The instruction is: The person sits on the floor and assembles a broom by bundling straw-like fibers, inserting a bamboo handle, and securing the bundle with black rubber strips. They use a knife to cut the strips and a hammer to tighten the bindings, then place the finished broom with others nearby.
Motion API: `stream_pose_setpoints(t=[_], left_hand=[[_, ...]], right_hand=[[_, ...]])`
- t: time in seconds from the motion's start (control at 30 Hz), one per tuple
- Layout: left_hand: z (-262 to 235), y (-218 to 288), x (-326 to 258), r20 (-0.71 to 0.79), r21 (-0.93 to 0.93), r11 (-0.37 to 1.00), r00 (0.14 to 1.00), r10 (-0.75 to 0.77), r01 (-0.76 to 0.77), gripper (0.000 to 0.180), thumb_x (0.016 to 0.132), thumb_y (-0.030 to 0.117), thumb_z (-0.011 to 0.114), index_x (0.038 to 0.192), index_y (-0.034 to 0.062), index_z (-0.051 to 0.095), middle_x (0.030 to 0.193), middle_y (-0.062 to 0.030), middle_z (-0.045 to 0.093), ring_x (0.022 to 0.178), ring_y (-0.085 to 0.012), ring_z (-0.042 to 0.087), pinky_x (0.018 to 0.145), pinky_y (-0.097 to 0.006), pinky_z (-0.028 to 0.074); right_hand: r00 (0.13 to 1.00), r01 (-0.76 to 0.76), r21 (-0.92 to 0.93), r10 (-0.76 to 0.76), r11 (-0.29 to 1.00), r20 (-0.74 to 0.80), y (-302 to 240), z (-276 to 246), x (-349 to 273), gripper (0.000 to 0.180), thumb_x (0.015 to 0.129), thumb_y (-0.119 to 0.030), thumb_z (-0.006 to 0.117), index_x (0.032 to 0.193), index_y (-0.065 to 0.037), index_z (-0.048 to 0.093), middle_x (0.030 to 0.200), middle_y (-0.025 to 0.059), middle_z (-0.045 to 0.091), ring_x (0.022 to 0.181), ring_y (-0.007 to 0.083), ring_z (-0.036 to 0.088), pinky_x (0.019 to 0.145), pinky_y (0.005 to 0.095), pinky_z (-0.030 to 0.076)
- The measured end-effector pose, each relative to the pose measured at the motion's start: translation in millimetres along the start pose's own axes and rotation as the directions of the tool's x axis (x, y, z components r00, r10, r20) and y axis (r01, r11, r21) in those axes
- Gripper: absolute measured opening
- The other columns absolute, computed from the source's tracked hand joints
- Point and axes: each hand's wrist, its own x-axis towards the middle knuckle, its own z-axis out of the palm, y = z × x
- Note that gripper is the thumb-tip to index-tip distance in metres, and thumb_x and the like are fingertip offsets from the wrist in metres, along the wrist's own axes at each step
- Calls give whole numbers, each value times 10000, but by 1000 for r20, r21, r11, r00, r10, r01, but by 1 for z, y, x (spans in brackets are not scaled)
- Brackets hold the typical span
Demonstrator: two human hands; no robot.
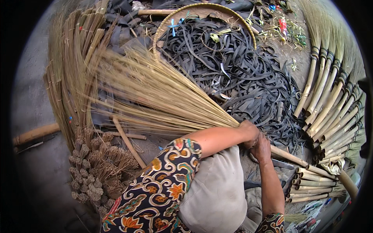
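A broom of long straw-coloured bristles [175, 91] stretches across the middle, fanning out to the upper left, where its tips blur. My left hand [248, 133] is closed around the gathered base of the bristles. Close against it, my right hand [261, 149] is also closed at the joint; its fingers are partly hidden. A bamboo handle [289, 156] runs from my hands toward the lower right. Beneath my right wrist shows a grey metal blade [283, 164], its other end hidden. Patterned sleeves cover my upper arms.
Black rubber strips [244, 77] lie heaped beyond my hands, partly in a round woven tray [155, 37]. Bound brooms with bamboo handles [330, 95] line the right side. Bristle bundles [74, 70] stand at left, above cut stalk bundles [89, 171]. Short bamboo handles [312, 184] are stacked at lower right.
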Motion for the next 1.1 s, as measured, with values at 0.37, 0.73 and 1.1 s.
stream_pose_setpoints(t=[0.37,0.73,1.1], left_hand=[[26,-5,-7,-239,153,986,966,94,-58,207,768,110,704,953,59,781,936,-182,791,900,-326,787,881,-456,583],[27,-6,-11,-299,183,982,949,101,-46,221,760,152,770,949,41,747,929,-190,783,864,-351,778,909,-446,559],[33,-6,-10,-334,214,976,937,108,-36,216,804,171,745,984,52,729,917,-182,781,859,-346,782,893,-448,566]], right_hand=[[999,31,243,-30,970,-12,15,-30,-9,750,797,-217,834,1451,-6,534,1335,217,667,1258,358,644,1070,411,493],[892,-348,-166,271,923,-362,68,-33,48,199,919,-183,708,1090,-90,749,1205,186,646,1106,406,653,910,475,573],[889,-190,814,448,549,-95,4,-100,-45,278,1051,-150,591,1288,-4,573,923,111,735,810,180,721,788,325,577]])
